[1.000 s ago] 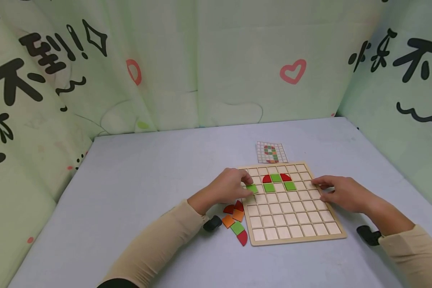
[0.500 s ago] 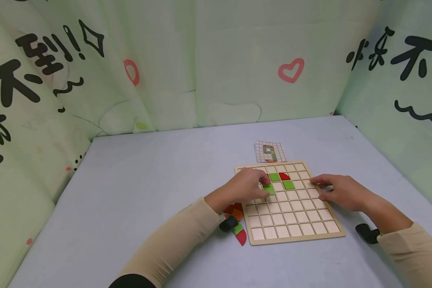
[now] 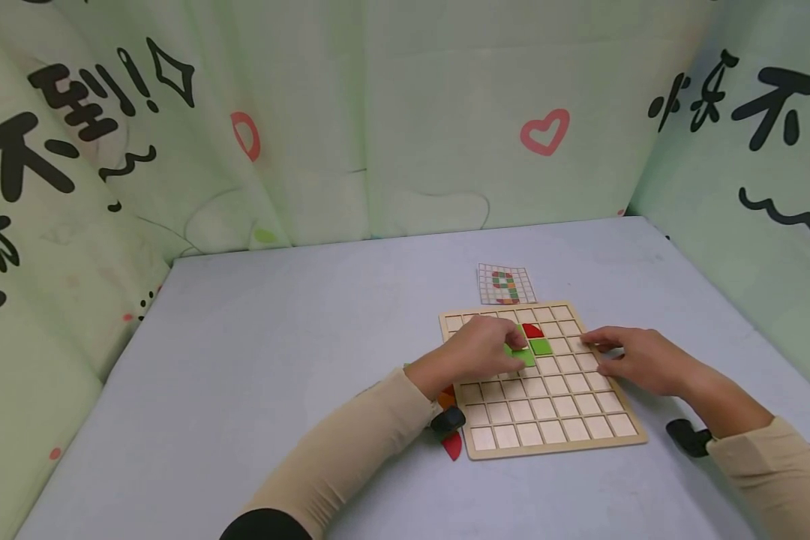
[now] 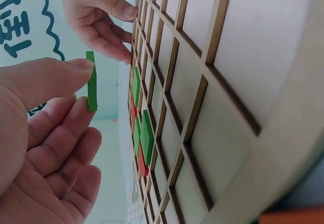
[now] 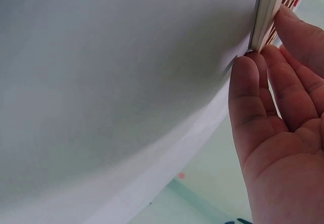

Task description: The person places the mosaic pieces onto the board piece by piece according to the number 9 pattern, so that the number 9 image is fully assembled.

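Left grip (image 3: 481, 349): pinches green tile (image 4: 92, 85) above board (image 3: 560, 448)
Right grip (image 3: 644, 361): holds board's right edge
Tile step: probably placing
Next move: likely lowering; exact spot unclear

the board (image 3: 553, 409) leaves passage over its near rows; both hands (image 3: 482, 350) obstruct its far half.

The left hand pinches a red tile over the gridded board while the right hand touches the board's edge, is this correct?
The tile is green, not red, as the left wrist view shows. The left hand does pinch it over the gridded board, and the right hand touches its edge.
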Action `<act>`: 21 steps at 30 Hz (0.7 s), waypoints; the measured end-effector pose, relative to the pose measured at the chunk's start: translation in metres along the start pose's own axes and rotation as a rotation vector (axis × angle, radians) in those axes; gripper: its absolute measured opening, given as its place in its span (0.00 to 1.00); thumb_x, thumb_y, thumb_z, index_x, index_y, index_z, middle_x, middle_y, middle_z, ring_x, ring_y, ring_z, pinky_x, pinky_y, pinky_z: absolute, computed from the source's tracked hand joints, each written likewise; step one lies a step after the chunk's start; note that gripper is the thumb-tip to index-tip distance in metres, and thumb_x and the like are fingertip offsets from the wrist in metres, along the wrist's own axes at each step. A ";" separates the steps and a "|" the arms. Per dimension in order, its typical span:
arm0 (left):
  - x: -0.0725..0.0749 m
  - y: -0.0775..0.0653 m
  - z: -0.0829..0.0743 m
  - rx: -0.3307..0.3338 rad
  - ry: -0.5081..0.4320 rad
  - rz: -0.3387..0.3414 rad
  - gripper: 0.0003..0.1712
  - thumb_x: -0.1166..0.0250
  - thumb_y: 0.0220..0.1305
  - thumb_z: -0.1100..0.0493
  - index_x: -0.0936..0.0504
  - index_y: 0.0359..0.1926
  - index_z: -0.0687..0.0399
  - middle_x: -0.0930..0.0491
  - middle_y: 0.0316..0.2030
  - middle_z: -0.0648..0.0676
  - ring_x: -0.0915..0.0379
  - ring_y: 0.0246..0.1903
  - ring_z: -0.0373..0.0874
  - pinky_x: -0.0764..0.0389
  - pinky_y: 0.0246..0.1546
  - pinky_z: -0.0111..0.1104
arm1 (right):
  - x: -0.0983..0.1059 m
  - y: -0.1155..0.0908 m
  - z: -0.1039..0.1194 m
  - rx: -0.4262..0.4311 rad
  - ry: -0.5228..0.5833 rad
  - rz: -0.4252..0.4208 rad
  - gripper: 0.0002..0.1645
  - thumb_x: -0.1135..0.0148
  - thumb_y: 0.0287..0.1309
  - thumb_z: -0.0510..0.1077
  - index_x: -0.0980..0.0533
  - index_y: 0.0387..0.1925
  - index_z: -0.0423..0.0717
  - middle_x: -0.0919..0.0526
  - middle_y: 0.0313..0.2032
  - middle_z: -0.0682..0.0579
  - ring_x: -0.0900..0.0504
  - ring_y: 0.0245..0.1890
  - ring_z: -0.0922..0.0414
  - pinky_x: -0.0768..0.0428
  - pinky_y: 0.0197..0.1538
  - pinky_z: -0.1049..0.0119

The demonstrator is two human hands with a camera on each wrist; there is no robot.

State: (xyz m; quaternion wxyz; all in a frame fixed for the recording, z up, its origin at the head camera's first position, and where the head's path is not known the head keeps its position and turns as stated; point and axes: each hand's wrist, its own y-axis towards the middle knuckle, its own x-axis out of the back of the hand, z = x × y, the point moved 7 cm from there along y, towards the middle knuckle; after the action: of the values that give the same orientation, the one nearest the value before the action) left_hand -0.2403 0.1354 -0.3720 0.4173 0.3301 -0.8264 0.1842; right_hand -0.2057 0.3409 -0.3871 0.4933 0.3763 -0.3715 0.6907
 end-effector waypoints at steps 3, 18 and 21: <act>-0.001 0.002 -0.002 0.006 0.002 -0.004 0.12 0.29 0.63 0.56 0.15 0.47 0.52 0.17 0.39 0.41 0.27 0.36 0.31 0.29 0.38 0.18 | 0.000 0.000 0.000 -0.008 -0.002 0.007 0.29 0.31 0.57 0.39 0.26 0.60 0.34 0.20 0.52 0.33 0.22 0.52 0.35 0.25 0.52 0.40; -0.012 0.015 -0.008 -0.001 0.009 -0.016 0.14 0.30 0.65 0.55 0.14 0.50 0.53 0.15 0.42 0.42 0.25 0.38 0.28 0.30 0.39 0.16 | 0.000 -0.001 0.001 0.002 0.000 0.004 0.29 0.31 0.57 0.38 0.25 0.60 0.34 0.20 0.51 0.34 0.21 0.51 0.36 0.24 0.51 0.40; -0.013 0.017 -0.009 0.009 0.016 -0.016 0.15 0.30 0.64 0.54 0.15 0.50 0.52 0.16 0.42 0.41 0.26 0.38 0.28 0.30 0.39 0.16 | 0.001 -0.001 0.001 0.007 0.000 0.000 0.29 0.31 0.57 0.38 0.25 0.60 0.34 0.19 0.51 0.34 0.21 0.51 0.36 0.24 0.51 0.41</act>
State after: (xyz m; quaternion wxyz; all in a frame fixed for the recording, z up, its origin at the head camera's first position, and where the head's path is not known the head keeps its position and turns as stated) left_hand -0.2409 0.1581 -0.3777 0.4238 0.3372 -0.8195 0.1872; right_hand -0.2049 0.3403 -0.3858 0.4920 0.3781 -0.3691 0.6919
